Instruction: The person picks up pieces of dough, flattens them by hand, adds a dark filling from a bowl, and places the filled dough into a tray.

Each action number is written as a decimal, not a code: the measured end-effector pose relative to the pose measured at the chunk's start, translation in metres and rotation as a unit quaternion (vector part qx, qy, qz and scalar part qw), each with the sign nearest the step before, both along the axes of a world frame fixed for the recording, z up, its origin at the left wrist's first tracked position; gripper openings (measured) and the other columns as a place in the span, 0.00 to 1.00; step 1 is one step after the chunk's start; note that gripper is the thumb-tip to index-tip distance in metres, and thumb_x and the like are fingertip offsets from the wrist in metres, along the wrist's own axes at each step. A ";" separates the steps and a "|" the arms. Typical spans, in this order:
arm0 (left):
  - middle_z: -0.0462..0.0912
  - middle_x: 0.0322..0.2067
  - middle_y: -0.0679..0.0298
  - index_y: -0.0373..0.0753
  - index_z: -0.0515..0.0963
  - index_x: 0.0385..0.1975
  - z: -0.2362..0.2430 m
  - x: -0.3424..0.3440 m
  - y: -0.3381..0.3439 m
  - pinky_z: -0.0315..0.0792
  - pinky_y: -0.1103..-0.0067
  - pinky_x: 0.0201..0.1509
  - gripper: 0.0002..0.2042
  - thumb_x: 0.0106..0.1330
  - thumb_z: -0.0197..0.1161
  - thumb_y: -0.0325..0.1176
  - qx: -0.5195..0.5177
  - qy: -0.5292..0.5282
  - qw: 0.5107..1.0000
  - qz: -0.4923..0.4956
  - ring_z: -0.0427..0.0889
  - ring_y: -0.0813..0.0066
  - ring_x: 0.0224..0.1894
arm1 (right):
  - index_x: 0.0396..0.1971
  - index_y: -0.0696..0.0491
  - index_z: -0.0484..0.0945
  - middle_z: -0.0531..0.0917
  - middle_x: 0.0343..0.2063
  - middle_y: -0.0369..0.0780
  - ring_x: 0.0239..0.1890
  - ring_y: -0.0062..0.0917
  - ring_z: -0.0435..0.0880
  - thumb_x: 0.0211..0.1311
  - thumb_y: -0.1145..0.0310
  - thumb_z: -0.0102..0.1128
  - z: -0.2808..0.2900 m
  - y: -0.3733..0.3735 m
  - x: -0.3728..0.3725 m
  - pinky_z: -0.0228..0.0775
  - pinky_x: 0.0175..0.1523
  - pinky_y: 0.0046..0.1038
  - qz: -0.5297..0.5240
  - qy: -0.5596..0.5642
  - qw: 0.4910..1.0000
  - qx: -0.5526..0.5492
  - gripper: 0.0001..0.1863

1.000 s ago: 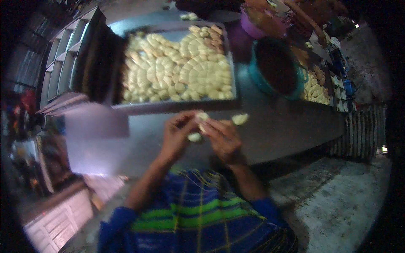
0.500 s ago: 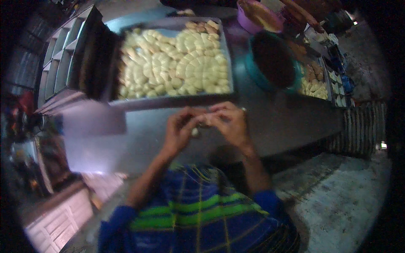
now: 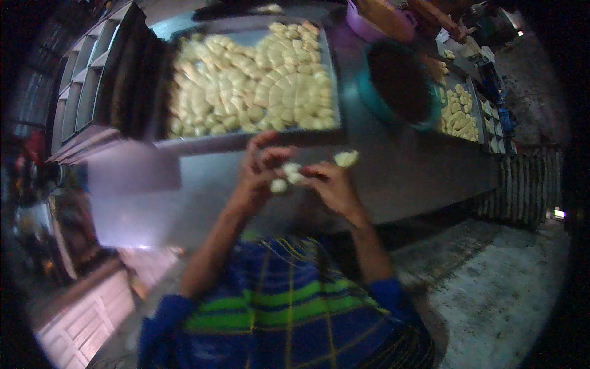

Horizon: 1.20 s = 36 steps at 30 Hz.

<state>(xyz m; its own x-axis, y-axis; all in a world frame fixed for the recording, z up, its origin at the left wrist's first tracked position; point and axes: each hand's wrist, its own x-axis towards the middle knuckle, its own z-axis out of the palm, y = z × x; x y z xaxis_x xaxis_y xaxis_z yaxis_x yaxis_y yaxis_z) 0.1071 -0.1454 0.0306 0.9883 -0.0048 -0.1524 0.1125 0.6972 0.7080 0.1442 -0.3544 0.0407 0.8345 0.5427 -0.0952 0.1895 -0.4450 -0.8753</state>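
Note:
My left hand (image 3: 259, 165) is open above the metal table, its fingers lifted and apart. A small pale dough piece (image 3: 291, 172) sits between my two hands. The fingertips of my right hand (image 3: 329, 184) are pinched together on its edge. Just under the left hand's thumb lies a rounded dough piece (image 3: 279, 186). A third pale dough lump (image 3: 346, 159) shows past the right hand's knuckles; whether it touches the hand I cannot tell. Beyond both hands, a large metal tray (image 3: 233, 140) is covered with rows of pale dough pieces (image 3: 286, 92).
A teal tub (image 3: 367, 98) with dark contents stands right of the tray, with a purple basin (image 3: 356, 24) behind it. Farther right are more dough pieces (image 3: 461, 114). Dark stacked trays or racks (image 3: 138, 80) rise at the left. Another person's arm (image 3: 439, 18) reaches in at the back right.
My hands, previously close together, have moved apart; the left fingers have lifted open. Pale dough pieces now show between and beside the hands. The view has shifted slightly.

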 end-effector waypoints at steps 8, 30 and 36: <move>0.79 0.50 0.60 0.41 0.66 0.62 -0.011 0.000 0.064 0.64 0.64 0.67 0.26 0.62 0.62 0.27 -0.001 0.006 0.998 0.068 0.77 0.67 0.56 | 0.51 0.56 0.79 0.82 0.46 0.44 0.43 0.40 0.83 0.53 0.79 0.63 -0.088 0.001 -0.037 0.78 0.48 0.40 0.064 -0.364 0.917 -0.148 0.21; 0.80 0.45 0.63 0.40 0.75 0.48 0.027 0.006 -0.037 0.76 0.70 0.52 0.11 0.67 0.59 0.28 0.357 -0.061 0.932 -0.017 0.81 0.67 0.47 | 0.54 0.63 0.76 0.84 0.43 0.43 0.46 0.30 0.82 0.65 0.79 0.58 -0.066 -0.023 0.008 0.73 0.55 0.29 -0.420 0.012 0.894 0.157 0.18; 0.82 0.41 0.62 0.41 0.80 0.38 0.063 0.023 -0.093 0.74 0.64 0.53 0.11 0.56 0.70 0.32 0.604 -0.400 0.675 0.143 0.82 0.60 0.45 | 0.51 0.58 0.78 0.84 0.42 0.37 0.44 0.23 0.81 0.62 0.71 0.66 -0.037 -0.012 -0.038 0.74 0.52 0.29 -0.272 0.208 0.841 0.419 0.17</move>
<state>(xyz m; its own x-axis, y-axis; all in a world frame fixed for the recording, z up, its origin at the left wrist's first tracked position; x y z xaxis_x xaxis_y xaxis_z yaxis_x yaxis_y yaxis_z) 0.1298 -0.2387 0.0939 0.6911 -0.1461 0.7079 -0.6588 -0.5302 0.5337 0.1058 -0.3665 0.0032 0.9699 0.1142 -0.2153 -0.2437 0.4394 -0.8646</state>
